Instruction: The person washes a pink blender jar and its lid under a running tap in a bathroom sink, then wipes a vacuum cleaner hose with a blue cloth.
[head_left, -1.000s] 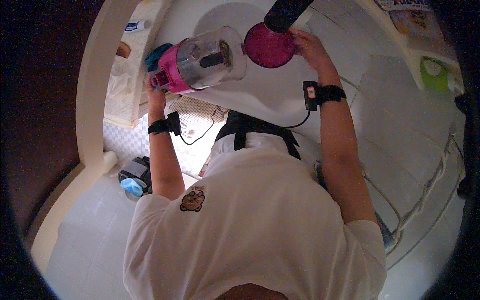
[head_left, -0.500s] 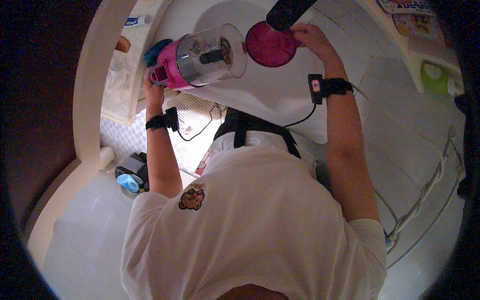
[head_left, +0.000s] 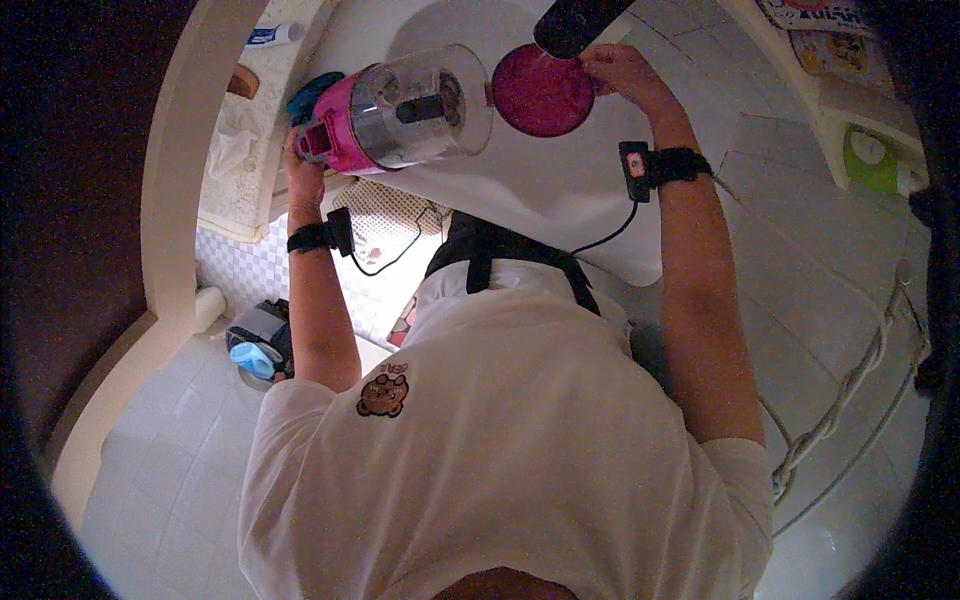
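My left hand (head_left: 304,168) is closed on the pink handle end of a vacuum cleaner's dust bin (head_left: 415,115). The bin lies on its side in the air, its clear cup toward the right, with a dark piece visible inside. At the cup's end, a round pink lid (head_left: 543,90) hangs swung open, with a small tab between it and the rim. Fingers of my right hand (head_left: 625,78) pinch the lid's right edge. A black cylindrical thing (head_left: 578,25) comes down from the top edge, partly in front of the lid; its kind is unclear.
A white basin (head_left: 570,190) lies beneath the bin. On the left is a pale counter (head_left: 240,190) with a tube (head_left: 273,36) and crumpled plastic. A shelf (head_left: 860,110) with packages and a green scale-like item stands at right; twisted hoses (head_left: 845,400) hang below it.
The bin and lid stay nearly in place, with only a slight shift of my hands. My left hand has moved a little up and left.
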